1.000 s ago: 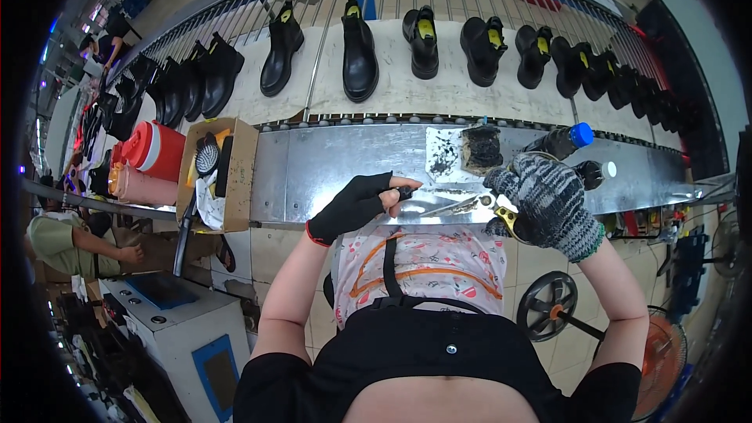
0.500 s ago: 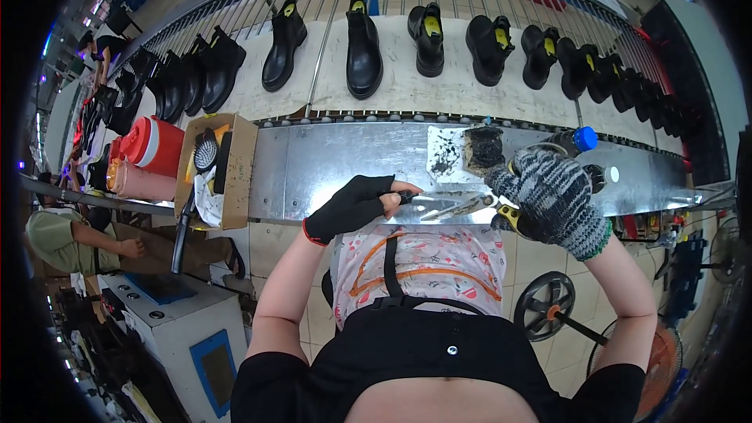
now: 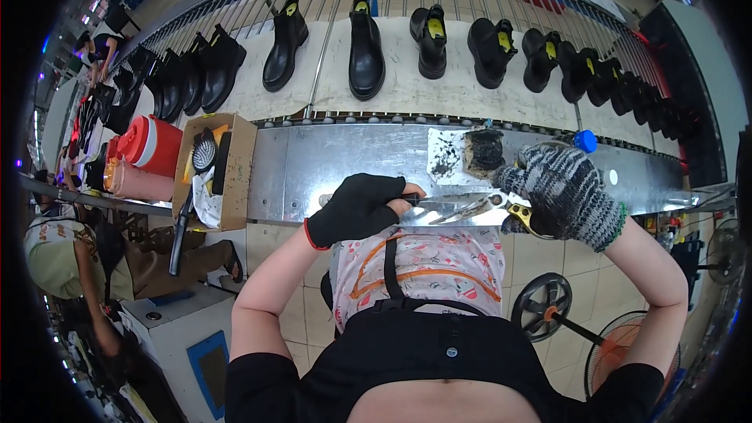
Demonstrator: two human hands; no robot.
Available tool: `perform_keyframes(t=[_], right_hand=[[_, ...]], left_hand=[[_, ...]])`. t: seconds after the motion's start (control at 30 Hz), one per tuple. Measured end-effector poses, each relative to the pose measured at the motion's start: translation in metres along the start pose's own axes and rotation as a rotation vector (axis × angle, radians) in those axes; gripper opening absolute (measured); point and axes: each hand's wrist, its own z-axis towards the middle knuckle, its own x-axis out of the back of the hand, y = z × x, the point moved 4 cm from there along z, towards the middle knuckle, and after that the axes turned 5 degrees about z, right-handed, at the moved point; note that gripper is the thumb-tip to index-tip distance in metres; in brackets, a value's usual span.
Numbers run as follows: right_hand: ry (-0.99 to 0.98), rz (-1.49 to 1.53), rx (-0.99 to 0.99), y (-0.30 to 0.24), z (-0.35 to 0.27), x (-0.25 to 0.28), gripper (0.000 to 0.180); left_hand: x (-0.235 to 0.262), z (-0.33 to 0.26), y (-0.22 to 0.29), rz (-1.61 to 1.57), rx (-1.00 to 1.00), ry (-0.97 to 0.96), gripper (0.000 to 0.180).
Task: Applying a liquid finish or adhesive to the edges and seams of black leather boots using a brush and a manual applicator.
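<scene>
My left hand [image 3: 362,205], in a black fingerless glove, is closed round a short black-handled tool [image 3: 412,200]. A thin shiny strip, perhaps its blade, runs right from the handle, but glare blurs it. In my right hand [image 3: 568,192], which wears a grey-and-black knit glove, I grip yellow-handled scissors [image 3: 479,205]. Their blades point left toward my left hand, just over the front part of the metal bench [image 3: 305,153]. A dark, worn block [image 3: 484,150] sits behind the scissors on a white, black-smeared sheet [image 3: 444,158].
Black ankle boots [image 3: 366,55] stand in a row on the pale-covered roller conveyor [image 3: 329,47] beyond the bench. At left are a cardboard box [image 3: 239,176] holding a brush and a red jug [image 3: 160,141]. A blue-capped bottle [image 3: 585,141] stands behind my right hand. A person [image 3: 66,254] is at left.
My right hand and the scissors have shifted slightly right, covering more of the bottles. My left hand has moved a little right with the black-handled tool. The person at left has changed posture.
</scene>
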Motion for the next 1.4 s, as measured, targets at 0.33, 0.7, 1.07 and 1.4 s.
perform_keyframes(t=[0.33,0.7,1.07,1.4], right_hand=[[-0.068,-0.111,-0.049,-0.009,0.013,-0.003,0.039],[-0.148,0.028,-0.105,-0.010,0.015,-0.002,0.049],[-0.160,-0.019,-0.106,-0.012,0.027,-0.004,0.047],[-0.214,0.037,-0.152,-0.013,0.037,0.000,0.051]], left_hand=[[0.011,0.001,0.000,0.299,-0.127,0.113,0.023],[0.015,0.001,0.003,0.377,-0.177,0.174,0.015],[0.030,0.002,0.006,0.463,-0.023,0.013,0.018],[0.029,-0.002,0.001,0.499,-0.225,0.181,0.015]])
